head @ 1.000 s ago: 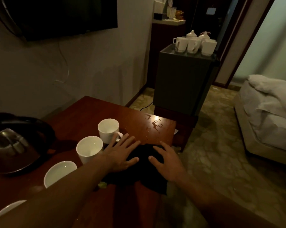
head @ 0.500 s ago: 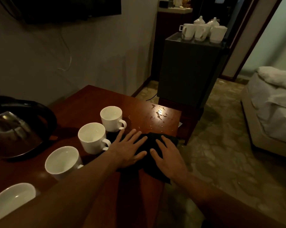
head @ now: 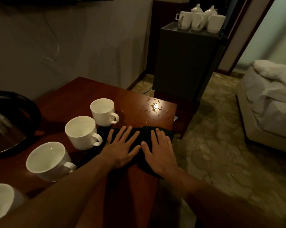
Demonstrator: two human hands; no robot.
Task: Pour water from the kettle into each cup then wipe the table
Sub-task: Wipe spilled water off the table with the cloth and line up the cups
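Note:
A dark cloth [head: 143,134] lies flat on the reddish wooden table [head: 83,92] near its right edge. My left hand [head: 122,146] and my right hand [head: 159,153] both press down on it with fingers spread. Just beyond the cloth, spilled water [head: 153,107] glistens on the tabletop. White cups stand in a diagonal row left of my hands: a far cup [head: 103,111], a middle cup [head: 82,132], a near cup [head: 48,161], and another cup [head: 1,201] cut off at the bottom left. The kettle [head: 10,122], dark with a black handle, stands at the left edge.
A dark cabinet [head: 186,63] stands past the table's far end, with white cups and pots [head: 199,18] on top. A bed with pale bedding [head: 270,99] is at the right. Patterned floor lies between table and bed. A wall runs behind the table.
Both hands have slid the cloth forward along the table toward the spilled water. The view has tilted down, so the cups sit nearer and larger.

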